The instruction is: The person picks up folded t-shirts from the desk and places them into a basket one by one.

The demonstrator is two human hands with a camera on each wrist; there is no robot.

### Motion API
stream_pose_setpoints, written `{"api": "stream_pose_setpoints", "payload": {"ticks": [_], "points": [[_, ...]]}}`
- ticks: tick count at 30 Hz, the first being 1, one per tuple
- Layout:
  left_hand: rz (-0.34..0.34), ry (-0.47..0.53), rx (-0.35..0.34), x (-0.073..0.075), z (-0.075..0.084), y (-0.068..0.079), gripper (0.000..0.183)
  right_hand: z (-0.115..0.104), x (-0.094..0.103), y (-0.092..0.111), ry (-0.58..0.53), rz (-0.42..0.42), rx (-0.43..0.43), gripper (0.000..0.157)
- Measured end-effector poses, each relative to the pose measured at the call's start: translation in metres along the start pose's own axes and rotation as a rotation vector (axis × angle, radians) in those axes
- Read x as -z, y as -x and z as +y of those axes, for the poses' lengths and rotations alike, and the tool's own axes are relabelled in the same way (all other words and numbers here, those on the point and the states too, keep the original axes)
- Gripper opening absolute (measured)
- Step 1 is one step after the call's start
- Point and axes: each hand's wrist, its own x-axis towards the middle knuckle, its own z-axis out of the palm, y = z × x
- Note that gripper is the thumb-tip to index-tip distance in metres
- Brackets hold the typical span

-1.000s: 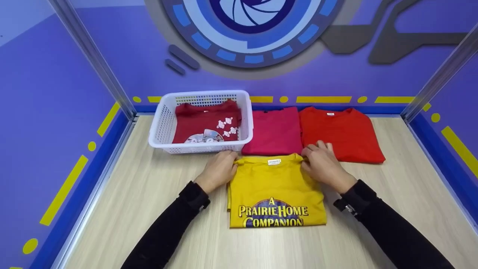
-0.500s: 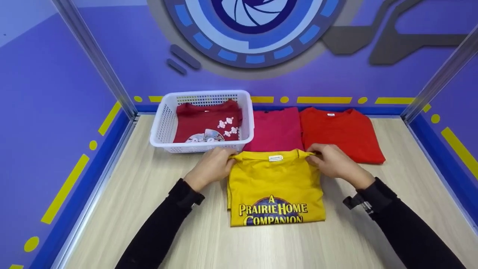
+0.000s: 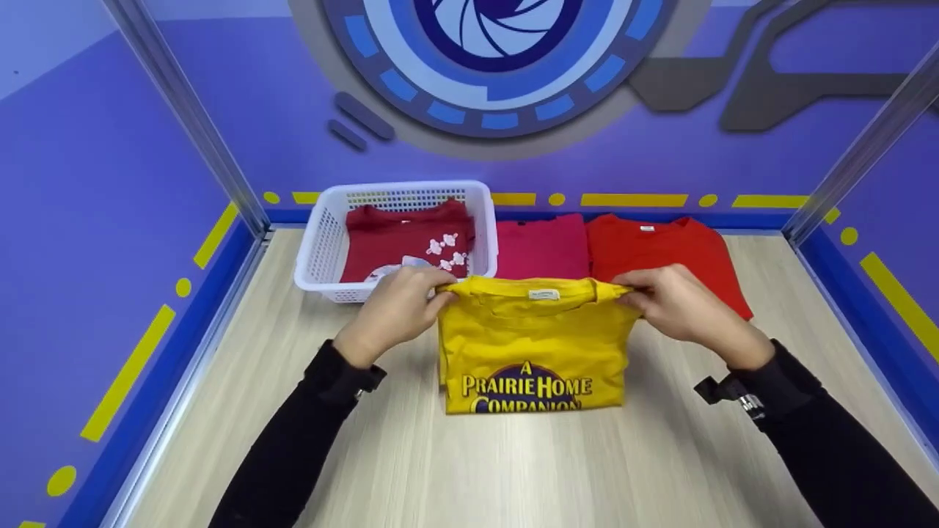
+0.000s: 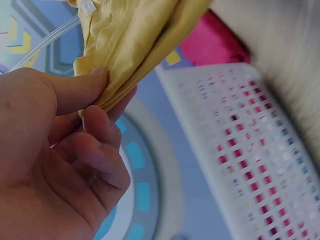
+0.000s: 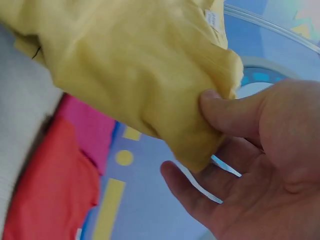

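Note:
A folded yellow T-shirt (image 3: 535, 337) with "A Prairie Home Companion" lettering hangs between my two hands, its collar and white label at the top. My left hand (image 3: 400, 304) pinches its upper left corner; in the left wrist view the thumb presses the bunched yellow cloth (image 4: 135, 45) against the fingers. My right hand (image 3: 678, 304) pinches the upper right corner, and in the right wrist view its thumb lies over the yellow cloth (image 5: 150, 75) while the lower fingers are spread loosely. The shirt's lettered front faces the head camera.
Behind my left hand stands a white plastic basket (image 3: 312, 249) holding a dark red printed shirt (image 3: 389, 238). To its right lie a folded pink shirt (image 3: 546, 249) and a folded red shirt (image 3: 667, 253), both partly covered by the yellow one. Purple panels (image 3: 242, 88) wall the wooden table (image 3: 513, 477).
Both hands have lifted the yellow T-shirt by its top corners, and its lower edge has moved up and away from its former spot. The hands have spread slightly apart.

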Motion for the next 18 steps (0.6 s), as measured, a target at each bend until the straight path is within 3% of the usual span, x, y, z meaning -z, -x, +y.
{"api": "stream_pose_setpoints", "payload": {"ticks": [9, 14, 18], "points": [[0.124, 0.003, -0.014, 0.036, 0.004, 0.001, 0.020, -0.026, 0.017, -0.003, 0.026, 0.172, 0.057, 0.015], [0.175, 0.045, -0.021, 0.052, 0.000, 0.002, 0.016, -0.037, 0.020, -0.009, 0.001, 0.273, 0.118, 0.017], [0.206, 0.070, -0.016, 0.061, -0.006, 0.004, 0.015, -0.043, 0.018, -0.017, -0.024, 0.306, 0.155, 0.019]]}}
